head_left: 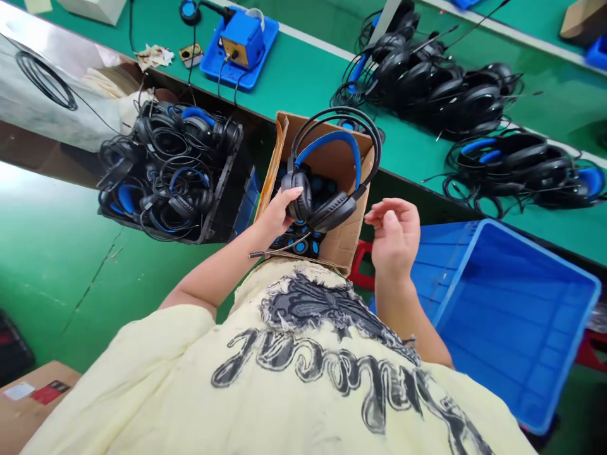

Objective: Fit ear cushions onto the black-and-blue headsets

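My left hand [281, 212] grips a black headset [334, 210] by one ear cup, thumb on its outside. The headset has a blue inner headband, and its thin microphone boom points down to the left. It hangs above an open cardboard box [348, 243] at my lap, which holds several small black parts with blue round centres [303, 246]. To the right of the box, my right hand [394, 237] is raised with its fingers loosely curled and apart, holding nothing and not touching the headset.
A black crate [220, 183] heaped with headsets stands on the left. More headsets [436, 88] lie along the green bench [303, 69]. A blue soldering-station-like box [243, 39] sits in a blue tray [208, 66]. An open blue bin [512, 316] is at my right.
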The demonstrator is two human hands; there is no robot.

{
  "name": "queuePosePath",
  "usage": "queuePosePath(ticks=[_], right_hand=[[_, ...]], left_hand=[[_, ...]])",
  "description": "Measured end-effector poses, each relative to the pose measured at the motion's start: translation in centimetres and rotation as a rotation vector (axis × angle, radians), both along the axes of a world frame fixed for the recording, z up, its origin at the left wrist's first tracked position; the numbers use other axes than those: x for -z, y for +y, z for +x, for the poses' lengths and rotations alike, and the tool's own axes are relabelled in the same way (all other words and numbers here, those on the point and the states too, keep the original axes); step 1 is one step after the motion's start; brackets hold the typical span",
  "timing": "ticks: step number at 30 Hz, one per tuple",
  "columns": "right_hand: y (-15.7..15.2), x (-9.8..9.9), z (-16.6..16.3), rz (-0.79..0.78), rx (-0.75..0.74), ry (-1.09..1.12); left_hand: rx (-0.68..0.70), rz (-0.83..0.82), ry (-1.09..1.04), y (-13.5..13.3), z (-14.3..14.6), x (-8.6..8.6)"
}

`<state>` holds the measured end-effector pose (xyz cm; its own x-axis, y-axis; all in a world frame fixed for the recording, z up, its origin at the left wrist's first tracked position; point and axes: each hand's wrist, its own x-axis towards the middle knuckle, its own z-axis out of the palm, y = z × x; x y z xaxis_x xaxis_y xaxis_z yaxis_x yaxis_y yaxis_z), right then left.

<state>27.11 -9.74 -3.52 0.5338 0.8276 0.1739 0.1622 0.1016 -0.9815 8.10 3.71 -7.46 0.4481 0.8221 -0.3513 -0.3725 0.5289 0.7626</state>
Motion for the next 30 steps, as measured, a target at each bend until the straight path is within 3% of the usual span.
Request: queuePosePath(ticks=[4, 8, 14, 19, 24, 30], right_hand=[[0.0, -2.1, -4.6, 0.079, -0.183, -0.15], [1.4, -1.1, -7.0, -0.044, -0.22, -0.246], [3.3, -0.3, -5.9, -0.157, -0.386, -0.218], [5.8, -1.2, -1.6, -0.291, -0.684, -0.053], [6.6, -1.4, 0.5, -0.317, -0.788, 0.148], [6.8, -2.4, -0.7, -0.247, -0.742, 0.072]], left_hand=[[0.047, 0.291, 0.048, -2.2, 0.5, -0.6], [0.084, 0.485, 0.081, -4.3, 0.7, -1.3], [-0.038, 0.237, 0.139, -4.0, 1.2, -1.6], [0.208, -0.085, 0.216, -2.1, 0.9, -4.7], [0.287, -0.022, 0.182, -1.7, 0.5, -6.1], [0.342, -0.049, 0.221, -1.6, 0.3, -6.1]])
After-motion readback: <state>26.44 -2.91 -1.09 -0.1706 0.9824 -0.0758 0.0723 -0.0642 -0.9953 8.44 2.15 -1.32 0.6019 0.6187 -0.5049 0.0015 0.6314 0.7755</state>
